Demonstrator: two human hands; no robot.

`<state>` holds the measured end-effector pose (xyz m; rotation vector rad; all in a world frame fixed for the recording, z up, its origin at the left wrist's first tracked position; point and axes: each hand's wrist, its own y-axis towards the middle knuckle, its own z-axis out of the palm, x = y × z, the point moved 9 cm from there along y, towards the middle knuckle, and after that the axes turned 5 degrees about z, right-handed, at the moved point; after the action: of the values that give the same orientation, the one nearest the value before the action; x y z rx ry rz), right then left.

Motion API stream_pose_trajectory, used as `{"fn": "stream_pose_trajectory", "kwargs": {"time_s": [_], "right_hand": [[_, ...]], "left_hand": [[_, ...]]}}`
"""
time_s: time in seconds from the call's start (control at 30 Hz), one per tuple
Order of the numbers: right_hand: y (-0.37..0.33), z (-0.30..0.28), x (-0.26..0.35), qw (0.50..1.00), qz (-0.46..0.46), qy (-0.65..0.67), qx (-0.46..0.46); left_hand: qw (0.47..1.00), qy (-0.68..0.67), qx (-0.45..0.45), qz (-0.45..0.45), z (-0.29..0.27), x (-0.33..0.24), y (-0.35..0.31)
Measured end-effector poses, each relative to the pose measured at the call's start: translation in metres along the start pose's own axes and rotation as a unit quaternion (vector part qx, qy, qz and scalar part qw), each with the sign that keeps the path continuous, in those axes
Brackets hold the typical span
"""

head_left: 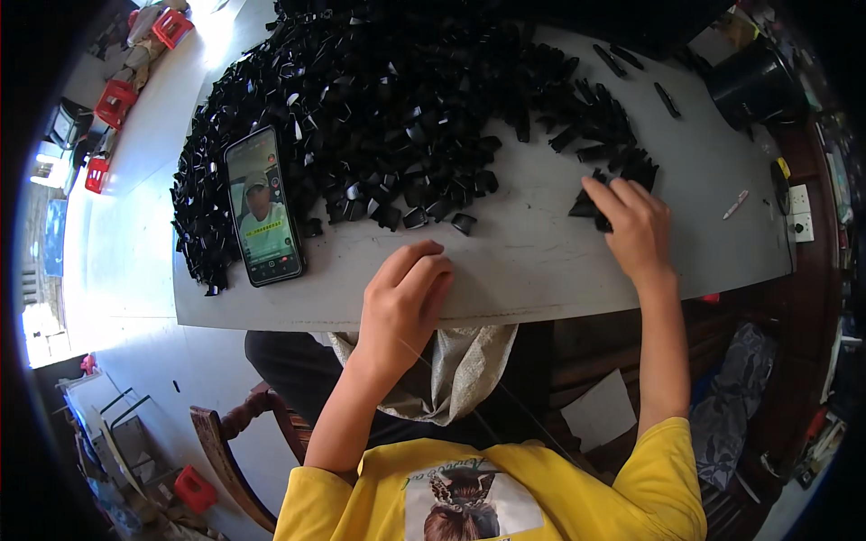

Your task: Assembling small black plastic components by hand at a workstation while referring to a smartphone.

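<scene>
My left hand [406,293] is over the front edge of the table, its fingers curled in. Whatever they may hold is hidden. Further right, my right hand [639,225] reaches over a small cluster of dark, toothed-looking black pieces [586,206], fingers extended and touching them. These lie at the end of a trail of longer black pieces [591,117]. A large heap of small, glossy, curved black plastic pieces [379,117] spreads across the far and left part of the table. A phone [263,207] showing a video leans on the heap's left side.
The grey tabletop [532,243] ends just before my lap, where a woven sack [469,370] hangs. Far right are a black bucket [753,86], several loose black pieces [666,99], a white pen-like stick [735,205] and a wall socket [800,214]. A wooden chair [248,424] stands lower left.
</scene>
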<state>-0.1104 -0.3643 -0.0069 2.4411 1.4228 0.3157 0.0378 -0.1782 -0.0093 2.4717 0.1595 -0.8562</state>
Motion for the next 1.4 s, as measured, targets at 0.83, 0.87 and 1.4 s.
{"fn": "stream_pose_trajectory", "kwargs": {"time_s": [0.83, 0.87, 1.4], "right_hand": [[-0.017, -0.051, 0.159, 0.957, -0.117, 0.260, 0.055], [-0.018, -0.050, 0.160, 0.957, -0.118, 0.261, 0.055], [-0.049, -0.063, 0.188, 0.939, -0.192, 0.287, -0.006]], "left_hand": [[0.970, -0.231, -0.055, -0.050, -0.048, -0.021, -0.039], [0.969, -0.234, -0.056, -0.056, -0.048, -0.021, -0.041], [0.836, -0.545, 0.038, -0.051, 0.003, -0.047, -0.031]]}}
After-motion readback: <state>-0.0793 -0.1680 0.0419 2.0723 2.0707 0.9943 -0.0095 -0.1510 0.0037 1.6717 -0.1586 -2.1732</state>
